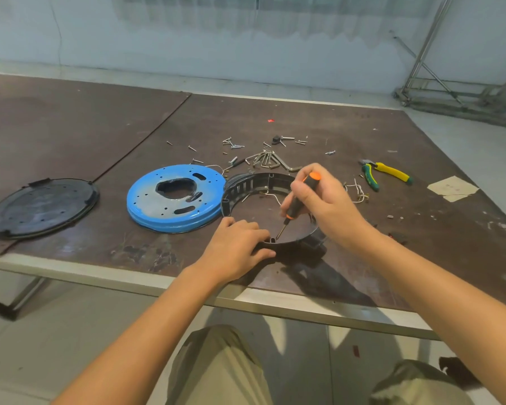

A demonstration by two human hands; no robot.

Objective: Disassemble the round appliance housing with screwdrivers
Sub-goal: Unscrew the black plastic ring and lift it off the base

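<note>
A black round housing ring lies on the brown table, near its front edge. My left hand grips the ring's near rim, thumb outside and fingers over the top. My right hand holds a black and orange screwdriver tilted down to the left. Its tip sits at a small post on the inside of the near rim, right beside my left fingers. A blue metal plate with a hole in its middle lies left of the ring. A black round cover lies further left.
Loose screws and a bunch of hex keys are scattered behind the ring. Yellow and green pliers and a paper scrap lie to the right. Thin wires trail beside my right hand. A metal frame stands on the floor beyond.
</note>
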